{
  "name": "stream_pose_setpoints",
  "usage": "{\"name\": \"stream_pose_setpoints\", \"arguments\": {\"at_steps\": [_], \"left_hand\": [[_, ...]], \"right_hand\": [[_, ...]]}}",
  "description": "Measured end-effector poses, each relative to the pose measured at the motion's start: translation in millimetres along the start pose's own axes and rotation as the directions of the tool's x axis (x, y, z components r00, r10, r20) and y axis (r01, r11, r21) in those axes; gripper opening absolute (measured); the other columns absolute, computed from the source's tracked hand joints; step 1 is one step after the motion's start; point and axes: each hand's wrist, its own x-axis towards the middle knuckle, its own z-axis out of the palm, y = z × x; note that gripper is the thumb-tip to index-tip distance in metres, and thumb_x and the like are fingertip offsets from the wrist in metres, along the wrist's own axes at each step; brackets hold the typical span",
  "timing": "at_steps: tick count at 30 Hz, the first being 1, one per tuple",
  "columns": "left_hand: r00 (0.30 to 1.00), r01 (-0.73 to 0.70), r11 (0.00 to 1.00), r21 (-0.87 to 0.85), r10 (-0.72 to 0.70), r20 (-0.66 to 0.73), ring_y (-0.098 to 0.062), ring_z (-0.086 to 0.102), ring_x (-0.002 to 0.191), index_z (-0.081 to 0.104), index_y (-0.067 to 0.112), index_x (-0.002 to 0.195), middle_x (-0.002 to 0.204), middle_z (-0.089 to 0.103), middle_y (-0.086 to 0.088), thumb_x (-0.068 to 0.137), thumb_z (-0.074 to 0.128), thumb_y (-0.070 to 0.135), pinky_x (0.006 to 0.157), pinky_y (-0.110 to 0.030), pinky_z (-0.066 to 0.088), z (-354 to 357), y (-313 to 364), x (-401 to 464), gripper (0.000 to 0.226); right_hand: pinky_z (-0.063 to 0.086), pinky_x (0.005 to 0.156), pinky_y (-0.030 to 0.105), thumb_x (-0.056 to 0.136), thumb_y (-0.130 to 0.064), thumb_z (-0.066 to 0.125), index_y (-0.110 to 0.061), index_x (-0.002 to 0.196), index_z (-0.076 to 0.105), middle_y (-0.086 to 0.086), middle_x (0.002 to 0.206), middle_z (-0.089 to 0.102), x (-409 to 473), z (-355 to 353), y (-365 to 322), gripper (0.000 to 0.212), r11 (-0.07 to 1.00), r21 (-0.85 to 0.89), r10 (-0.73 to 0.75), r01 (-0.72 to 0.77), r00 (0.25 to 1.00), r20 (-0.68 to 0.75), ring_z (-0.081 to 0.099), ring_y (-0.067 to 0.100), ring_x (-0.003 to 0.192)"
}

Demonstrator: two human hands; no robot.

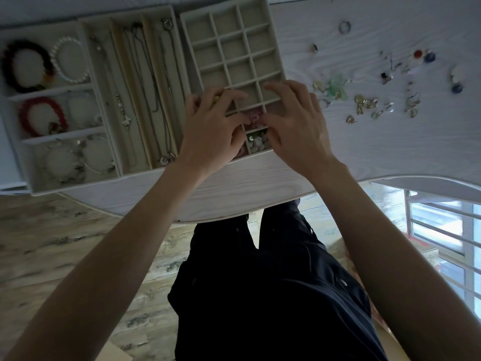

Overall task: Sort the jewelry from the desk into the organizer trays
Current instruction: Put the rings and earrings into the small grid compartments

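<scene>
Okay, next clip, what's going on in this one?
A person is sorting jewelry into organizer trays on a white desk. Both hands work over the near end of the grid tray: the left hand and right hand meet at a small pink piece above a compartment. Most grid compartments look empty. Bracelets fill the left tray, necklaces the long-slot tray. Loose earrings and rings are on the desk to the right.

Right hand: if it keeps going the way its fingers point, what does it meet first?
The right hand points away over the grid tray. Its fingertips sit above the near cells, so probably a divider or cell floor first; height above the tray is unclear.
</scene>
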Motion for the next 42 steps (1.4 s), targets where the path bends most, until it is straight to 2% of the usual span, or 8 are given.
{"name": "stream_pose_setpoints", "arguments": {"at_steps": [7,10,16,22,29,35,40,42], "left_hand": [[0.999,-0.001,0.999,0.041,0.002,-0.035,-0.021,0.038,0.115,0.072,0.022,0.098,0.125,0.059,0.003,0.087,0.047,0.022,0.089,-0.04,0.027,-2,3,0,0.026],[0.999,-0.037,0.997,0.073,0.035,0.024,-0.024,0.035,0.119,0.069,0.027,0.107,0.132,0.054,0.003,0.088,0.044,0.022,0.091,-0.043,0.027,-2,3,1,0.032],[0.996,-0.045,0.989,0.143,0.034,0.081,-0.027,0.036,0.122,0.068,0.026,0.11,0.138,0.05,0.002,0.089,0.042,0.025,0.094,-0.047,0.027,-3,3,1,0.034],[0.999,-0.019,0.993,0.115,0.014,0.046,-0.025,0.034,0.121,0.067,0.025,0.111,0.136,0.051,0.001,0.088,0.048,0.02,0.093,-0.048,0.03,-1,6,4,0.03],[0.993,-0.111,0.985,0.132,0.105,0.049,-0.024,0.034,0.12,0.068,0.026,0.109,0.137,0.051,0.002,0.087,0.051,0.016,0.091,-0.043,0.023,-1,4,13,0.029],[0.994,-0.048,0.996,0.07,0.055,-0.099,-0.022,0.036,0.118,0.072,0.022,0.093,0.128,0.058,0.004,0.085,0.056,0.018,0.094,-0.038,0.023,-12,-3,5,0.019],[0.999,-0.046,0.994,0.1,0.048,-0.02,-0.023,0.032,0.122,0.074,0.025,0.093,0.135,0.054,0.001,0.081,0.057,0.016,0.093,-0.042,0.022,-9,4,0,0.023],[0.999,-0.042,0.994,0.105,0.043,-0.008,-0.024,0.034,0.122,0.074,0.025,0.094,0.135,0.053,0.0,0.081,0.055,0.015,0.093,-0.045,0.025,-7,2,-1,0.025]], "right_hand": [[0.043,0.089,0.043,0.077,-0.011,0.051,-0.011,0.082,0.07,0.015,0.125,0.056,0,1,2,0.02,0.996,0.076,0.042,-0.043,0.999,0.012,0.038,0.028,0.119],[0.046,0.089,0.044,0.078,-0.01,0.049,-0.008,0.081,0.07,0.015,0.125,0.056,-3,1,3,0.021,0.989,0.126,0.079,-0.078,0.997,-0.001,0.038,0.029,0.119],[0.049,0.083,0.045,0.082,-0.012,0.045,-0.006,0.08,0.068,0.017,0.12,0.058,-6,-3,5,0.025,0.971,0.168,0.188,-0.172,0.978,-0.086,0.048,0.036,0.112],[0.048,0.082,0.042,0.082,-0.009,0.045,-0.007,0.085,0.067,0.016,0.12,0.058,-7,0,5,0.023,0.969,0.175,0.197,-0.177,0.975,-0.105,0.043,0.028,0.113],[0.048,0.082,0.041,0.082,-0.007,0.045,-0.006,0.085,0.067,0.018,0.119,0.058,-6,-2,5,0.022,0.968,0.174,0.201,-0.181,0.974,-0.107,0.05,0.036,0.109],[0.047,0.086,0.044,0.081,-0.014,0.048,-0.012,0.087,0.07,0.017,0.123,0.056,3,-3,-1,0.024,0.988,0.101,0.126,-0.12,0.99,-0.058,0.047,0.037,0.116],[0.041,0.092,0.044,0.077,-0.015,0.057,-0.012,0.077,0.074,0.013,0.126,0.058,16,-2,-12,0.017,0.981,-0.181,0.076,-0.073,0.997,0.011,0.05,0.035,0.12],[0.04,0.096,0.045,0.077,-0.015,0.053,-0.012,0.072,0.075,0.011,0.129,0.057,21,-3,-15,0.023,0.977,-0.199,0.087,-0.082,0.996,0.017,0.048,0.035,0.123]]}}
